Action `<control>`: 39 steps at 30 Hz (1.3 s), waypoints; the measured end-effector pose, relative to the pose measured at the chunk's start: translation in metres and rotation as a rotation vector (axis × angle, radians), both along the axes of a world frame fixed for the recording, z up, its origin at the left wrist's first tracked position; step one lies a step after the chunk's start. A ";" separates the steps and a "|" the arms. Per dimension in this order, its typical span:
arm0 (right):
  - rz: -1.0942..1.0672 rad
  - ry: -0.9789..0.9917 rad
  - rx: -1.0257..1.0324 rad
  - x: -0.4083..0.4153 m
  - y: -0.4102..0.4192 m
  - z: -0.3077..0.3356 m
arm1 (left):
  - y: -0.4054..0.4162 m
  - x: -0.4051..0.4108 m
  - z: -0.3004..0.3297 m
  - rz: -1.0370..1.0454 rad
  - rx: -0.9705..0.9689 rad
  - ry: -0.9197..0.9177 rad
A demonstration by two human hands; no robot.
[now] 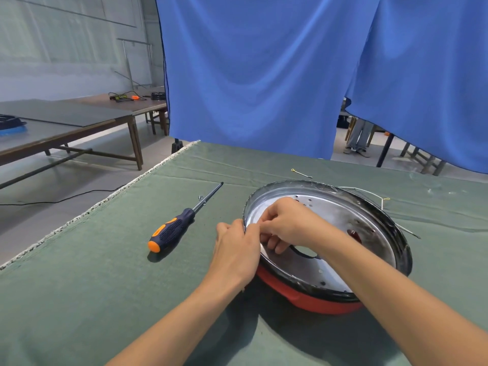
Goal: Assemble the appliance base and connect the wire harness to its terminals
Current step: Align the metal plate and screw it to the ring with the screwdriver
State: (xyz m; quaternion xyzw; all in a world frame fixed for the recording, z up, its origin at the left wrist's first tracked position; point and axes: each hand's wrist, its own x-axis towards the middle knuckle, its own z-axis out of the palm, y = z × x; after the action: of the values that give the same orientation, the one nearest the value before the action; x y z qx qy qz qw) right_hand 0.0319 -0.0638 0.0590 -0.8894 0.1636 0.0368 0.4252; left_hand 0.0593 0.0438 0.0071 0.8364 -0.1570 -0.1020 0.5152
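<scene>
A round appliance base (351,217) lies upturned on the green cloth, with a silver perforated plate inside a black rim and a red body beneath. My left hand (236,249) grips the rim at its near-left edge. My right hand (287,223) reaches inside beside it, fingers curled and pinching something small that I cannot make out. A dark wire loop (303,253) shows under my right wrist. Thin wires with yellow ring terminals (386,199) trail off the base's far right.
An orange-and-navy screwdriver (182,220) lies left of the base, with small screws (202,198) by its shaft. A loose terminal wire (301,173) lies behind the base. A blue curtain (264,75) hangs at the back. The table's left edge (105,202) drops to the floor.
</scene>
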 end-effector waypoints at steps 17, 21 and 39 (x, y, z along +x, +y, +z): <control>-0.049 0.043 0.018 0.002 0.003 0.002 | 0.046 0.063 -0.003 0.345 0.575 -0.618; -0.052 0.036 0.014 0.001 0.004 0.002 | 0.053 0.075 -0.010 0.405 0.879 -0.607; -0.074 -0.357 0.137 -0.009 0.012 0.020 | 0.049 0.056 0.051 0.143 -0.627 0.322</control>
State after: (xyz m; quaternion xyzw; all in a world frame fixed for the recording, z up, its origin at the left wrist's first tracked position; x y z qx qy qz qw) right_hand 0.0227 -0.0518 0.0795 -0.8441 0.1152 -0.1259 0.5082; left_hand 0.1151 0.0932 0.0581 0.6199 -0.0387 -0.1430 0.7706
